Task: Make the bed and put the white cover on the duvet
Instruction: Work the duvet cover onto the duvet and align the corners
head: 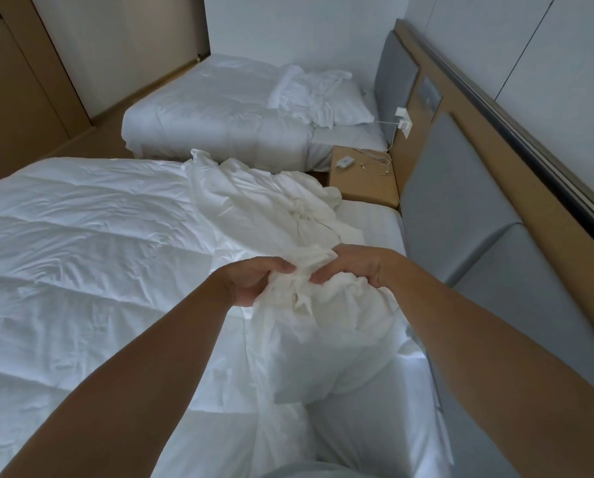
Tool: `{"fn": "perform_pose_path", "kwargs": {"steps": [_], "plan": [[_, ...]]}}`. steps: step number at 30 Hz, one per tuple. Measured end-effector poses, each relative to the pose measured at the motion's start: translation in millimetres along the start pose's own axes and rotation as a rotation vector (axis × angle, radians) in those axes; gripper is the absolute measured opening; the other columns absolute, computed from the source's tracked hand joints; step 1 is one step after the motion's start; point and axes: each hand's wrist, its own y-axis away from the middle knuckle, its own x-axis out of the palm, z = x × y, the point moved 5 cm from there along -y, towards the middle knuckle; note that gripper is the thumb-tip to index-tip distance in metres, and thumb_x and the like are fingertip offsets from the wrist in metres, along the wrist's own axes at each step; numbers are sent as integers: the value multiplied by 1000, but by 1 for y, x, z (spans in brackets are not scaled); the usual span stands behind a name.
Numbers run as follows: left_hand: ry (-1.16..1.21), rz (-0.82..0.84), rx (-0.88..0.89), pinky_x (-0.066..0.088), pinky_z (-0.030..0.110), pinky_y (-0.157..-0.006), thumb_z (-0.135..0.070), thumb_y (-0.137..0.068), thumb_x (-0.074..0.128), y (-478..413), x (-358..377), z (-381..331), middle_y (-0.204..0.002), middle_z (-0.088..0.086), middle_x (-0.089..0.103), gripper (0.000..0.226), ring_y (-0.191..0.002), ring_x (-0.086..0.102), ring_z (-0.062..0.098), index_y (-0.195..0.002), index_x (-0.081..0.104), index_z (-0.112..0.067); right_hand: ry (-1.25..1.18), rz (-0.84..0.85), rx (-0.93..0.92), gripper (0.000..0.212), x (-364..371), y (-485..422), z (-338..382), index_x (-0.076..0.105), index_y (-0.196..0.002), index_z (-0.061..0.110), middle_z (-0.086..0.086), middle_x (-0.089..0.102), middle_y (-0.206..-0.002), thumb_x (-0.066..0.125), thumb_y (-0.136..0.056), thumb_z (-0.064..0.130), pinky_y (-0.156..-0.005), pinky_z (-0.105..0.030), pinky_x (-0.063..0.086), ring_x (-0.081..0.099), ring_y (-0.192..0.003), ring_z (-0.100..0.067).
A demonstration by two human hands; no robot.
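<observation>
I read duvet [81, 236] as plain white, quilted in long stitched channels. Cover [288, 215] white too, slightly creamier. Sheet [374, 222] white, faint woven stripe. Headboard [461, 201] flat grey panels, tan wood surround [426, 150]. Nightstand [364, 188] same tan. Far bed [202, 108] all white. Charger [405, 124] white. Floor [92, 132] brown-tan. Wall [495, 39] pale grey-white.

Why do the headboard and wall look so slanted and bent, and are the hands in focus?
In the head view, the wide-angle lens tilts and curves the headboard and wall lines; the light is dim and soft, without glare, brightest on the duvet; the left hand and right hand, both gripping the white cover, look fairly sharp.
</observation>
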Motion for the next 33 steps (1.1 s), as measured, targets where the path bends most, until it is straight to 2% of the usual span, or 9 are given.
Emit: {"fn": "perform_pose_path", "kwargs": {"steps": [3, 5, 9, 14, 18, 20, 23, 29, 33], "plan": [[-115, -34, -41, 57, 40, -92, -21, -75, 82, -9, 9, -5, -123, 14, 70, 60, -108, 70, 28, -130, 63, -10, 5, -130, -128, 30, -1, -4, 6, 75, -109, 13, -7, 77, -105, 83, -81, 21, -87, -36, 57, 73, -99, -24], [-141, -129, -32, 59, 35, -84, -30, -89, 74, -15, 9, -13, -118, 9, 73, 43, -103, 72, 21, -127, 65, -13, -22, -324, -263, 24, -9, -6, 11, 78, -99, 11, -7, 78, -93, 83, -78, 22, -80, -32, 56, 73, -89, -19], [-161, -193, -15, 59, 32, -80, -48, -92, 63, -15, 3, -24, -116, 8, 74, 51, -104, 73, 22, -125, 67, -10, -12, -579, -466, 50, -15, -6, 21, 65, -77, -7, -14, 61, -67, 86, -64, 37, -61, -35, 47, 58, -65, -20], [-135, -183, 132, 59, 28, -78, -45, -87, 61, -16, -4, -23, -110, 3, 75, 45, -99, 73, 16, -120, 68, -16, 496, -800, -752, 34, -5, 6, 47, 62, -66, 7, -2, 59, -58, 83, -75, 33, -53, -32, 40, 53, -54, -14], [-170, -213, 195, 56, 39, -91, -65, -64, 86, -22, -13, -22, -121, 14, 70, 87, -111, 68, 29, -128, 67, -10, 89, -411, -338, 38, -3, -5, 36, 73, -102, 16, -3, 76, -93, 82, -77, 44, -80, -34, 58, 73, -87, -17], [-191, -251, 210, 53, 42, -95, -58, -70, 85, -26, -15, -22, -114, 14, 72, 72, -108, 68, 30, -122, 71, -11, -178, -116, -116, 44, 6, -5, 16, 70, -117, 11, -8, 76, -108, 82, -82, 35, -93, -41, 58, 73, -101, -25], [-235, -211, 172, 56, 42, -94, -52, -78, 76, -26, -13, -18, -116, 14, 72, 64, -107, 69, 30, -125, 68, -8, -225, 91, -77, 53, 4, -3, 1, 64, -127, 6, -14, 72, -120, 83, -80, 22, -94, -43, 56, 69, -112, -31], [-168, 61, 8, 59, 33, -82, -53, -42, 100, -17, 0, -9, -106, 5, 77, 93, -96, 74, 20, -118, 66, -12, -359, 140, -120, 89, -9, -13, -20, 67, -122, 3, -20, 66, -129, 101, -48, 35, -100, -46, 53, 65, -117, -35], [-84, 159, 43, 57, 28, -84, -52, -51, 97, -17, -4, -1, -104, 0, 77, 69, -97, 73, 15, -108, 79, -18, -414, 93, -162, 80, -7, -23, -29, 74, -111, 5, -18, 70, -121, 102, -44, 39, -96, -41, 55, 69, -106, -29]]}}
